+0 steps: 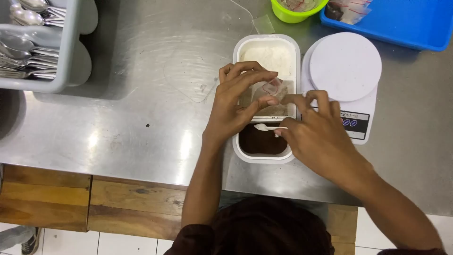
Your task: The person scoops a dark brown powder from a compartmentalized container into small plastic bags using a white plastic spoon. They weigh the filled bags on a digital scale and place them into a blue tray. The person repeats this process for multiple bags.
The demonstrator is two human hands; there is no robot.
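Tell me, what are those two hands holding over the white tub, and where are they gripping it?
Both hands pinch a small clear plastic bag at its top edge, left hand and right hand on opposite sides, above the divided white tub. The right hand also seems to hold a small white spoon.

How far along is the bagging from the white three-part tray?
Done: nothing visibly filled. In hand: left hand and right hand hold a small clear plastic bag over the white three-compartment tray; a white spoon rests there. Left: the white round-topped scale is bare.

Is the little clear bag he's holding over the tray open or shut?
Open, it seems: both hands, left and right, pinch the bag at its top and spread it over the tray.
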